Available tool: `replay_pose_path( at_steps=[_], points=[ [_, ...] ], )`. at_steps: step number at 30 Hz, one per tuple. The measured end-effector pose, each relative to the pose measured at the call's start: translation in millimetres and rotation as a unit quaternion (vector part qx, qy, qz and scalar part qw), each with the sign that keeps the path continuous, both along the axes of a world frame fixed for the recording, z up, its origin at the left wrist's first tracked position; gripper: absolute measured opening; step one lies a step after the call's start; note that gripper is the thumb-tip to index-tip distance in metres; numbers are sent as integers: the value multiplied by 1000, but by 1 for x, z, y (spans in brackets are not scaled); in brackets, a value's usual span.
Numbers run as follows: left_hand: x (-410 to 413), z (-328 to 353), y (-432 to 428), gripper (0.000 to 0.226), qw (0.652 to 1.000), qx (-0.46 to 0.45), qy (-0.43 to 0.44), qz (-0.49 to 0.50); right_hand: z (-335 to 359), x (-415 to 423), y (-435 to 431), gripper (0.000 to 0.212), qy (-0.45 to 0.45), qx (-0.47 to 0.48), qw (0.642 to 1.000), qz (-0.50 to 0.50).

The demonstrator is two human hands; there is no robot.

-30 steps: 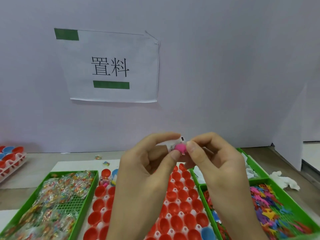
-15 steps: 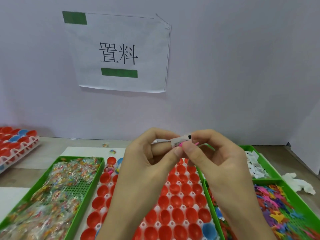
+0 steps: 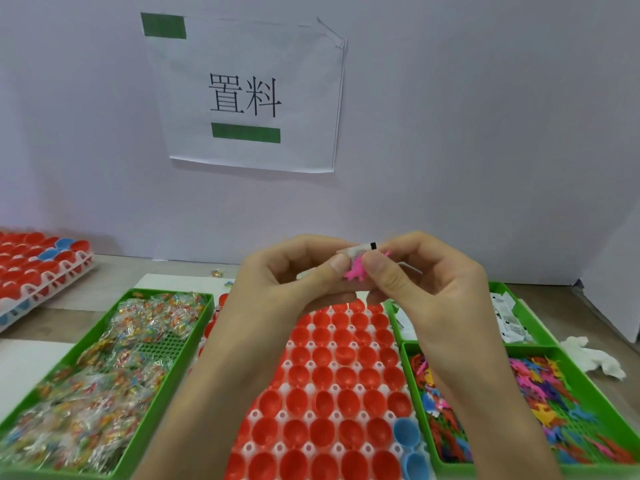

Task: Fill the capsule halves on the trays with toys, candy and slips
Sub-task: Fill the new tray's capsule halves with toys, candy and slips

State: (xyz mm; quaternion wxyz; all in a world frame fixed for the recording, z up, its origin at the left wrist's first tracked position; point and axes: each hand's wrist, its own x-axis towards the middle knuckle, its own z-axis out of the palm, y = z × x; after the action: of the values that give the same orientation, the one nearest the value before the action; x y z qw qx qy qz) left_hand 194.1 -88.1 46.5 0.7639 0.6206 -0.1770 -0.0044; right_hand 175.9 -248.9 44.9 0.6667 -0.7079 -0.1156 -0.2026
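Mid-table, halves (image 3: 322,358) on the tray (image 3: 334,388) looked nearly all empty; left hand (image 3: 277,284) and right hand (image 3: 433,289), fingers curled, pinched toy (image 3: 355,273) and slip (image 3: 360,248) together.

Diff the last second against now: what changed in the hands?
The fingers turned the items. The pink toy was a round blob a second ago and then mostly hidden behind the slip. Now it sticks out below the slip, legs showing. Nothing was picked up or let go. The left hand and right hand still pinch both items above the tray. The tray looks unchanged.
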Motion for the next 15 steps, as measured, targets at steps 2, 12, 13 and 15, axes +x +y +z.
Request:
replay_pose_path(
  at_steps=[2,12,13,15],
  points=[
    [1,0,3,26,1000,21,-14,6,-1,0,1,27,-3,1,1000,4],
    [5,5,36,13,978,178,-89,70,-16,4,29,21,-1,-6,1000,27],
    [6,5,41,12,973,199,-92,70,-18,5,32,22,-2,-12,1000,28],
    [6,4,49,14,962,245,-92,73,-25,8,37,22,0,-16,999,31]
  ],
)
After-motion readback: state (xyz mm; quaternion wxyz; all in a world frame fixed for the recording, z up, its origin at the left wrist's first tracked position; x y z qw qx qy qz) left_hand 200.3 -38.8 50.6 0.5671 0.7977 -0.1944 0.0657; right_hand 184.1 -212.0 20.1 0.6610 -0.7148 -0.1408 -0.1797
